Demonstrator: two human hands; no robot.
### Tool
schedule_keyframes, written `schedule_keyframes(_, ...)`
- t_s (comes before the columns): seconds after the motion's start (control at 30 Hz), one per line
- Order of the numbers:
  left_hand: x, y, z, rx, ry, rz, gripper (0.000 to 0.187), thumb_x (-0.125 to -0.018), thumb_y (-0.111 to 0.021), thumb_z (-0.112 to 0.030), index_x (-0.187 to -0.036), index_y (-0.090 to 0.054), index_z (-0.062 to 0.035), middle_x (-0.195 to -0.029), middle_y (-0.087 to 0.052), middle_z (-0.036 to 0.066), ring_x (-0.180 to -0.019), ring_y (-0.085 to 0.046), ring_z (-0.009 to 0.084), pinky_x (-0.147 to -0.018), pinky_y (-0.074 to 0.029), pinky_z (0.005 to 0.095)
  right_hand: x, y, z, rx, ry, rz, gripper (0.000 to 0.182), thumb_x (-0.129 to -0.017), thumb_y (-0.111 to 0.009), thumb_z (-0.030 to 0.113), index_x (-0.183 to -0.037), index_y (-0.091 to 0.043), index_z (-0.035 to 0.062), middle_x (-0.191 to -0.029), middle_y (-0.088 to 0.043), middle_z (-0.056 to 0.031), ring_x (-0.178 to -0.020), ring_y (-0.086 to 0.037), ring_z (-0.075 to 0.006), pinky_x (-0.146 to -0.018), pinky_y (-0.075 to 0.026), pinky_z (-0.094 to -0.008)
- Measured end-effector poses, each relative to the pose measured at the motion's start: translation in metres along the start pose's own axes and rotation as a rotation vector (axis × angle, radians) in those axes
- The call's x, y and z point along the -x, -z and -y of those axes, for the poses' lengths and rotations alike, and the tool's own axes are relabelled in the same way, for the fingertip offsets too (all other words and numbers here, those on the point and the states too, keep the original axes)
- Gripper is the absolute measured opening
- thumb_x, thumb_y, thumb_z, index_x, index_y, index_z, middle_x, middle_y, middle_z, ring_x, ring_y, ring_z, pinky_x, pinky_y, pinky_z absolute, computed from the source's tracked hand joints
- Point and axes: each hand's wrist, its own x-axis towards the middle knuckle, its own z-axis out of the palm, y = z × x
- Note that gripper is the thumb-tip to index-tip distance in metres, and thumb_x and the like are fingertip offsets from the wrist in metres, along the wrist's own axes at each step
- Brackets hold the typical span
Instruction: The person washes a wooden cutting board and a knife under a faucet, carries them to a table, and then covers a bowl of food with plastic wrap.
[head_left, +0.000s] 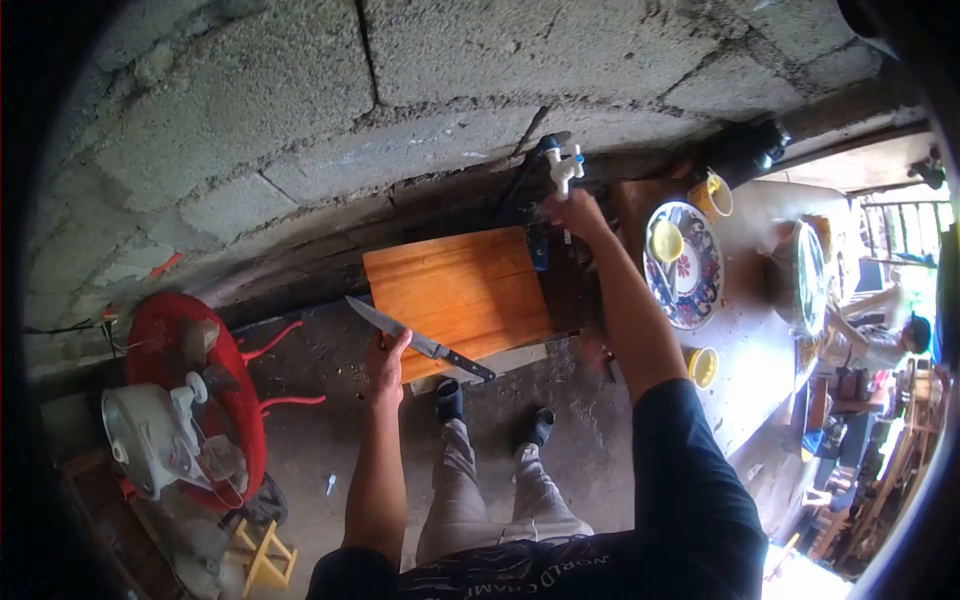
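A knife [425,345] with a black riveted handle lies slantwise across the front left corner of a wooden cutting board [460,290], its tip pointing up and left. My left hand [389,366] grips the knife at its blade, thumb on top, right at the board's corner. My right hand [577,216] reaches out directly beneath the spout of a white tap [563,168] on the block wall. The fingers of this hand are small and smeared in the view.
On the right, a counter [745,340] holds a patterned plate [703,290] with a yellow scoop [667,241], and yellow cups [702,368]. A red chair [160,325] bears a rice cooker [140,440] at left. Another person [885,335] is far right.
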Motion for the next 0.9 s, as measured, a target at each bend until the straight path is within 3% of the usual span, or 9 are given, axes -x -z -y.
schedule_keyframes(0.07,-0.006,0.0,0.003,0.015,-0.02,0.034,0.035,-0.087,-0.077,-0.013,-0.118,-0.061,-0.0054,-0.105,-0.061,-0.001,-0.099,-0.056,0.0095,-0.092,-0.043,0.0275,0.018,0.038,0.032,0.441,0.101,-0.179,0.04,-0.084,-0.07,0.025,-0.121,-0.063,0.0107,-0.093,-0.07,-0.0219,-0.087,-0.068,-0.0438,-0.079,-0.055,-0.0512)
schedule_keyframes(0.17,-0.011,-0.003,-0.005,0.026,-0.059,0.078,0.03,-0.087,-0.077,-0.013,-0.112,-0.062,-0.0056,-0.101,-0.06,-0.002,-0.096,-0.055,0.0093,-0.089,-0.043,0.0275,0.046,0.074,0.097,0.58,0.552,-0.386,0.035,-0.085,-0.069,0.019,-0.119,-0.063,0.0132,-0.112,-0.068,-0.0133,-0.107,-0.065,-0.0354,-0.086,-0.055,-0.0469)
schedule_keyframes(0.27,-0.005,-0.004,-0.012,0.004,-0.063,0.117,0.035,-0.088,-0.076,-0.016,-0.117,-0.06,-0.005,-0.109,-0.061,-0.001,-0.104,-0.054,0.0113,-0.094,-0.04,0.0291,0.046,0.086,0.141,1.059,0.698,-0.05,0.026,-0.086,-0.068,0.016,-0.111,-0.066,0.0108,-0.12,-0.065,-0.0119,-0.115,-0.062,-0.029,-0.087,-0.055,-0.0432)
schedule_keyframes(0.5,0.0,-0.01,-0.032,-0.08,-0.164,0.064,0.027,-0.087,-0.077,-0.015,-0.108,-0.063,-0.0031,-0.097,-0.062,0.0,-0.09,-0.056,0.0115,-0.085,-0.044,0.0297,0.039,0.07,0.156,1.139,0.325,-0.056,0.015,-0.086,-0.066,0.019,-0.095,-0.073,0.0094,-0.102,-0.073,-0.0109,-0.099,-0.07,-0.0265,-0.079,-0.058,-0.0417)
schedule_keyframes(0.57,0.012,-0.014,-0.043,-0.108,-0.214,0.096,0.032,-0.087,-0.078,-0.016,-0.111,-0.063,-0.0015,-0.102,-0.064,0.003,-0.093,-0.058,0.013,-0.087,-0.045,0.0309,0.047,0.055,0.116,0.876,0.482,-0.306,0.046,-0.085,-0.055,0.012,-0.131,-0.06,0.0111,-0.114,-0.069,-0.0188,-0.099,-0.07,-0.0351,-0.081,-0.057,-0.0467)
schedule_keyframes(0.6,0.016,-0.016,-0.045,-0.117,-0.225,0.047,0.034,-0.086,-0.078,-0.016,-0.112,-0.062,-0.0007,-0.103,-0.065,0.004,-0.094,-0.059,0.014,-0.087,-0.046,0.0314,0.072,0.053,0.133,0.8,0.172,-0.227,0.056,-0.087,-0.054,0.016,-0.142,-0.049,0.012,-0.122,-0.066,-0.0171,-0.101,-0.069,-0.0346,-0.082,-0.056,-0.0466)
schedule_keyframes(0.63,0.02,-0.02,-0.047,-0.124,-0.239,0.006,0.036,-0.086,-0.078,-0.016,-0.113,-0.061,0.0001,-0.105,-0.065,0.005,-0.096,-0.06,0.0149,-0.087,-0.046,0.0319,0.073,0.031,0.095,0.685,0.318,-0.491,0.045,-0.09,-0.053,0.02,-0.134,-0.052,0.0104,-0.114,-0.069,-0.0155,-0.095,-0.07,-0.0358,-0.082,-0.057,-0.0448)
schedule_keyframes(0.8,0.053,-0.015,-0.051,-0.178,-0.385,0.083,0.043,-0.086,-0.078,-0.017,-0.116,-0.058,0.0054,-0.107,-0.065,0.011,-0.098,-0.061,0.0178,-0.088,-0.049,0.0341,0.219,0.007,0.056,0.563,0.232,-0.283,0.029,-0.094,-0.053,0.027,-0.085,-0.07,0.0056,-0.097,-0.07,-0.0178,-0.094,-0.067,-0.0378,-0.086,-0.053,-0.0499)
schedule_keyframes(0.9,0.118,-0.035,-0.078,-0.338,-0.417,0.031,0.045,-0.087,-0.078,-0.018,-0.115,-0.055,0.0092,-0.109,-0.063,0.015,-0.098,-0.06,0.0183,-0.089,-0.05,0.0349,0.318,0.028,0.047,0.453,0.165,-0.203,0.036,-0.093,-0.057,0.036,-0.08,-0.072,0.0061,-0.092,-0.072,-0.0136,-0.096,-0.065,-0.0355,-0.086,-0.051,-0.0479)
